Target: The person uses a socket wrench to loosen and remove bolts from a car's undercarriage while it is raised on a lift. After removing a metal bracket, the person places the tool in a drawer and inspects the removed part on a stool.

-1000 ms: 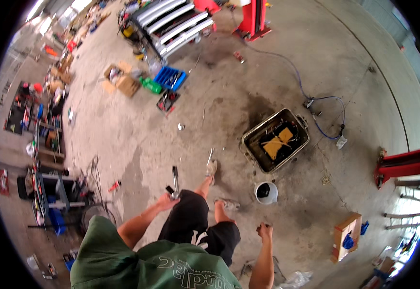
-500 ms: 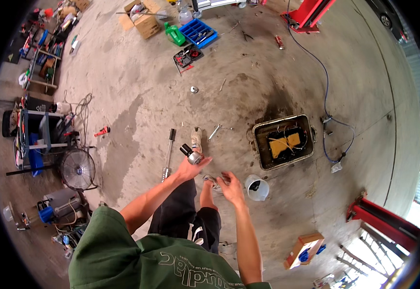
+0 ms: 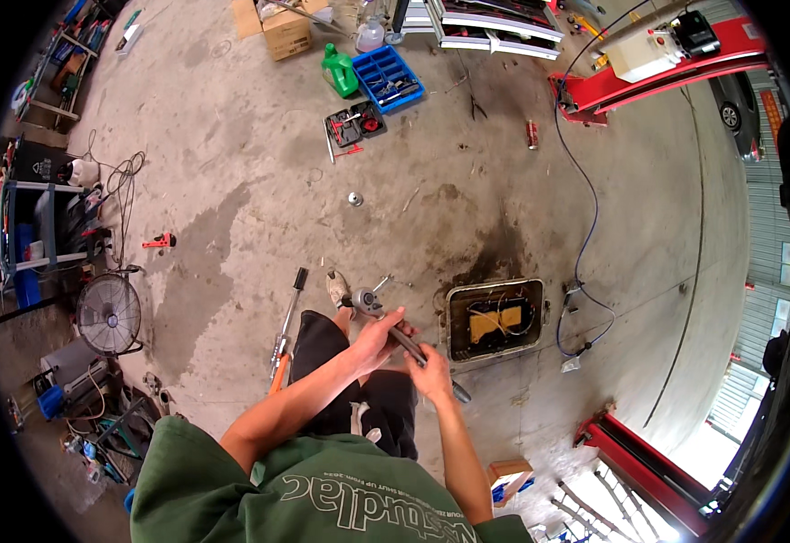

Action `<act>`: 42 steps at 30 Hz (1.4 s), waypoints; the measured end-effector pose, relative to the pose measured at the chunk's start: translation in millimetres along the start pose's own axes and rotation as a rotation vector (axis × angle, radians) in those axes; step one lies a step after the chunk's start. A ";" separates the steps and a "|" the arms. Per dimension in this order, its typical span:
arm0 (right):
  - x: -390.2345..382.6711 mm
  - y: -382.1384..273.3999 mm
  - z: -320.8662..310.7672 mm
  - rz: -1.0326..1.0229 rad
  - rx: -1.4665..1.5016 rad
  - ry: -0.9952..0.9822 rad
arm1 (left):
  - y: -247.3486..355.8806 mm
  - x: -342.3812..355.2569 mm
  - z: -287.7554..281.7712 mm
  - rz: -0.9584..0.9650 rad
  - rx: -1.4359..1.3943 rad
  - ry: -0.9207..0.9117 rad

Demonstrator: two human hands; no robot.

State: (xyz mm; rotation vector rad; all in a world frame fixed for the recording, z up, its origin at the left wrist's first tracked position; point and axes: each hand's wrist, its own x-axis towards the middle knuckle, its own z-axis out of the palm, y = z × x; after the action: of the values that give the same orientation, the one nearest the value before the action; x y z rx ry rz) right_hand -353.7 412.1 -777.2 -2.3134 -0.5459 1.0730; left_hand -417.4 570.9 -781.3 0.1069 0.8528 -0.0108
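Both my hands are closed on a large ratchet wrench (image 3: 406,341) held slantwise in front of my legs. Its round metal head (image 3: 368,302) points up and to the left, with a dark piece on its left side. My left hand (image 3: 379,338) grips just below the head. Farther down the handle is my right hand (image 3: 430,373), with the dark handle end sticking out below it. On the floor left of my legs lies a long metal bar with a black grip (image 3: 299,280). A smaller metal tool (image 3: 381,283) lies beyond the ratchet head.
To the right is a metal tub (image 3: 449,317) with a yellow block and dark liquid. A blue hose (image 3: 585,213) curves across the floor beyond it. Ahead are a blue tray (image 3: 380,68), a tool case (image 3: 345,129) and a green jug (image 3: 338,71). A fan (image 3: 109,314) stands left.
My right hand, empty before, has closed on the ratchet's handle. The handle now shows between my hands. The view has shifted, and the white bucket no longer shows.
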 end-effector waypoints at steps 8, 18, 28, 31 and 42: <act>103.2 -53.6 -72.4 -0.072 -0.021 0.020 | 81.7 47.9 51.0 0.033 0.239 -0.222; 317.0 -130.5 -195.9 -0.158 -0.166 -0.056 | 219.9 149.5 143.6 0.117 0.396 -0.235; 519.7 -201.1 -302.9 -0.397 -0.526 -0.046 | 333.8 242.8 191.0 0.657 0.566 0.336; 565.5 -212.8 -318.8 -0.501 -0.529 -0.079 | 371.7 270.9 227.7 0.690 0.639 0.286; 723.5 -253.9 -385.5 -0.416 -0.456 -0.131 | 466.3 389.9 305.3 0.660 0.843 0.302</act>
State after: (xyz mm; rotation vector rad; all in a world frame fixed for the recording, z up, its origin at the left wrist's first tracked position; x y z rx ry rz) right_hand 351.1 899.2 -825.8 -2.3452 -1.3770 0.9701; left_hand 92.9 1017.5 -833.4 1.2015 1.0340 0.2725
